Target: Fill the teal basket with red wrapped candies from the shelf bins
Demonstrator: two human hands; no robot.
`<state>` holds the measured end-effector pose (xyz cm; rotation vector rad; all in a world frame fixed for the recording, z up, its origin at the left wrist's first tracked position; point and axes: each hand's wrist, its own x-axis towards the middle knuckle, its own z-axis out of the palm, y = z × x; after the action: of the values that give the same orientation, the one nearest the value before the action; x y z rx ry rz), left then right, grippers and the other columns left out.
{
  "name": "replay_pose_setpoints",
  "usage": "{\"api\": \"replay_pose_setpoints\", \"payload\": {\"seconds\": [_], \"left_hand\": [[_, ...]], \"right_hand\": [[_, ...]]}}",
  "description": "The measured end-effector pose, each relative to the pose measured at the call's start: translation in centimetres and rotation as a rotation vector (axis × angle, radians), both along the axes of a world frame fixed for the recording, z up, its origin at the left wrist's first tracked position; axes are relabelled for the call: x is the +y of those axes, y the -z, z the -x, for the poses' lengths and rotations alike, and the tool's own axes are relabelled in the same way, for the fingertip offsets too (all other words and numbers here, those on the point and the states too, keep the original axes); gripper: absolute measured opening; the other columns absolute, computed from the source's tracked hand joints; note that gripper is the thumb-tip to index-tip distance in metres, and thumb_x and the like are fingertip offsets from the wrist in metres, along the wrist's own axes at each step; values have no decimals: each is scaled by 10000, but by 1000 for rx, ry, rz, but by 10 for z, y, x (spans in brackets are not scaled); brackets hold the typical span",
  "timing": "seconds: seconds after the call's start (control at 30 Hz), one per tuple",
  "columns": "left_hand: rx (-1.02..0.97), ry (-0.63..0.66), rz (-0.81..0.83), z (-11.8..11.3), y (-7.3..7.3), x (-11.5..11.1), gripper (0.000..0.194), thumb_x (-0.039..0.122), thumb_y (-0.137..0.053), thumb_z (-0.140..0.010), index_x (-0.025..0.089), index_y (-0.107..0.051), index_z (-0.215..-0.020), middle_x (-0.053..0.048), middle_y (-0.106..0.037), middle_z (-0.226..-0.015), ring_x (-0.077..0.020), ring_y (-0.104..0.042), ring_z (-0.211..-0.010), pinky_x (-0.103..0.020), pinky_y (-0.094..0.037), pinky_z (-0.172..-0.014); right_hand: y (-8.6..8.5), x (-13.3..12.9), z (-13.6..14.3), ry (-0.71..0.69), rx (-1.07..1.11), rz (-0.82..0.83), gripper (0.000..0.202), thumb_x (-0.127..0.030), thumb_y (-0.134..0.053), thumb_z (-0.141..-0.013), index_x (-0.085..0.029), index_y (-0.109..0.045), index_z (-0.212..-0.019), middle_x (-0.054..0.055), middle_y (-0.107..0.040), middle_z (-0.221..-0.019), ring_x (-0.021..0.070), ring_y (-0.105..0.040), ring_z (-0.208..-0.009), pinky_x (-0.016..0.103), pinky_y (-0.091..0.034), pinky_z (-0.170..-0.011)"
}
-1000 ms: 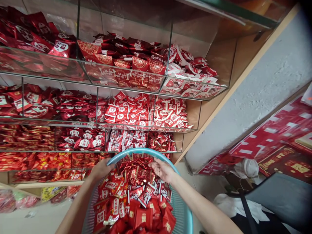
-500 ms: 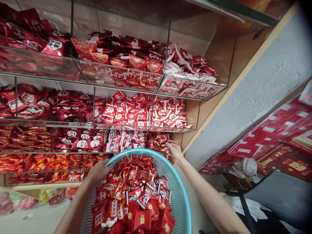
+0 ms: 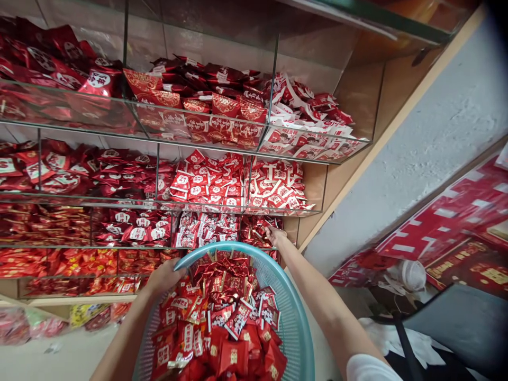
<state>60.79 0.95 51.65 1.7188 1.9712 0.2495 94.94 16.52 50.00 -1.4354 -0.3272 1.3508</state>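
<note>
A teal plastic basket (image 3: pixel 304 317) is tilted toward me, loaded with small red-wrapped sweets (image 3: pixel 234 357) of several kinds. My left hand (image 3: pixel 169 272) is closed around its rim at the upper left. Beyond the rim's far right side, my right hand (image 3: pixel 275 236) reaches into the rightmost bin of a lower shelf, among dark red wrapped sweets (image 3: pixel 254 230). Its fingers are curled together at the sweets; what lies between them is too small to make out.
Tiered glass-fronted shelves (image 3: pixel 214 138) hold red and white packets in divided bins. A wooden side panel (image 3: pixel 397 121) and grey wall (image 3: pixel 428 116) bound the right. Bagged goods (image 3: pixel 89 316) lie below at left; a dark grey panel (image 3: pixel 460 323) stands lower right.
My right hand has moved slightly left and up, further into the bin, and a white sleeve now shows on that arm. My left hand keeps its hold on the basket rim.
</note>
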Motion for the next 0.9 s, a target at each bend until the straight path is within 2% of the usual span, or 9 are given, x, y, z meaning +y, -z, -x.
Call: {"api": "replay_pose_setpoints", "payload": {"seconds": [0.17,0.3,0.4,0.5,0.6,0.7,0.8,0.9], "left_hand": [[-4,0,6,-1,-2,0,167,290,-387,-731,183,-515,-715,-11,-587,-672,-164,-554,-653,-216,-309,-545],[8,-16,12,-2,-4,-1,163,294,-397,-723,184,-517,-725,-14,-590,-672,-166,-553,-650,-220,-309,-548],[11,-4,8,-3,-5,-1,170,293,-393,-725,182,-521,-737,-19,-595,-681,-169,-554,-656,-222,-308,-549],[14,4,2,-3,-5,-1,173,293,-389,-726,179,-518,-733,-22,-597,-680,-169,-553,-651,-222,-305,-539],[14,1,6,-3,-6,-1,180,298,-392,-726,179,-526,-745,-23,-603,-689,-170,-556,-654,-222,-307,-538],[19,2,21,-3,-8,-1,189,294,-396,-726,177,-540,-759,-27,-611,-703,-174,-562,-668,-221,-310,-543],[15,9,30,-4,-9,-1,187,294,-398,-727,178,-544,-742,-24,-607,-695,-177,-566,-677,-221,-314,-550],[-1,8,25,-3,-6,-1,182,302,-400,-729,187,-542,-730,-13,-596,-670,-175,-567,-674,-218,-322,-559]], "right_hand": [[-2,-13,-2,-8,-99,-29,167,-244,-489,-863,-102,-545,-929,12,-578,-796,75,-552,-609,208,-477,-524],[-16,-40,-8,-35,-197,-208,100,-185,-540,-807,-113,-503,-748,-18,-582,-597,66,-554,-494,153,-435,-441],[-32,-71,-10,-100,-246,-354,129,-191,-592,-735,-146,-472,-725,-17,-602,-557,86,-570,-459,150,-420,-402],[-47,-111,-7,-255,-283,-492,177,-227,-621,-699,-158,-471,-763,-11,-625,-603,112,-583,-453,190,-449,-402],[-53,-155,0,-557,-408,-725,154,-272,-563,-766,-162,-465,-814,23,-646,-704,141,-629,-568,237,-505,-479],[-51,-190,5,-778,-714,-946,83,-230,-498,-820,-167,-509,-873,60,-659,-813,146,-638,-701,260,-523,-601],[-44,-210,8,-859,-1013,-1176,111,-162,-475,-820,-181,-539,-908,68,-654,-861,141,-619,-776,240,-498,-661],[-37,-217,14,-928,-1056,-1202,111,-161,-453,-824,-185,-527,-903,58,-649,-834,121,-604,-722,219,-473,-627]]}}
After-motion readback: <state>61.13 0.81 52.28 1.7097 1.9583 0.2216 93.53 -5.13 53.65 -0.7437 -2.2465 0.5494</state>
